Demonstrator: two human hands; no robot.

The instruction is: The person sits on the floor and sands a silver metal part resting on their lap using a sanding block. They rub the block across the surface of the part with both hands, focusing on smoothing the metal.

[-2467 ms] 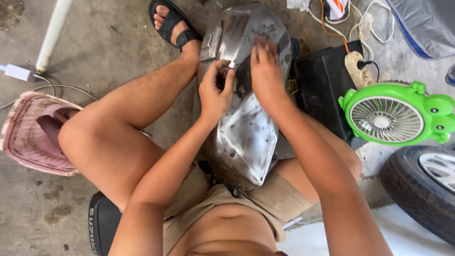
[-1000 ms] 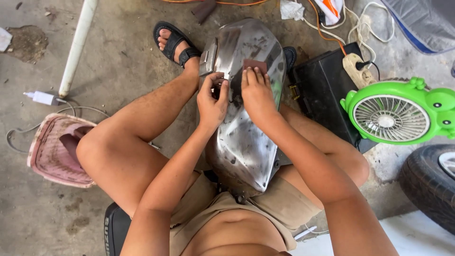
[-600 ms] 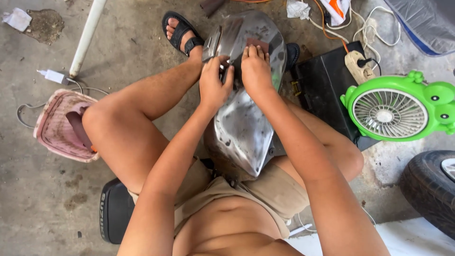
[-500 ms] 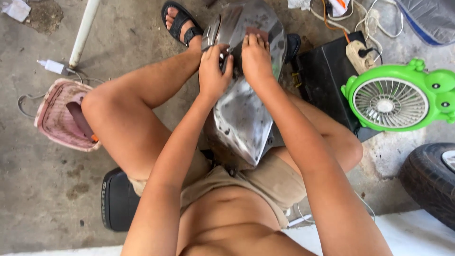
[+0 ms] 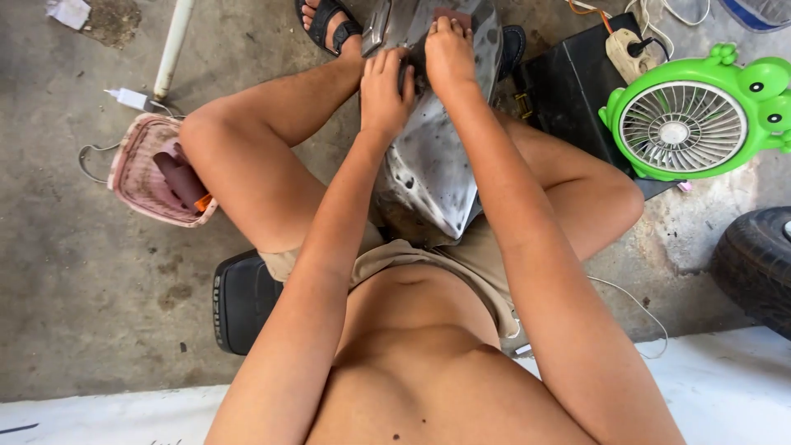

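- One pink basket lies on the concrete floor beside the left knee, with brown pieces inside.
- The left hand reaches forward on a straight arm and curls around the left edge of the one bare metal panel.
- The panel stands propped between the legs, tilted away from the body.
- The right hand presses flat on a brown sanding pad near the panel's top.
- One green frog-shaped fan sits to the right; one tyre shows at the edge.
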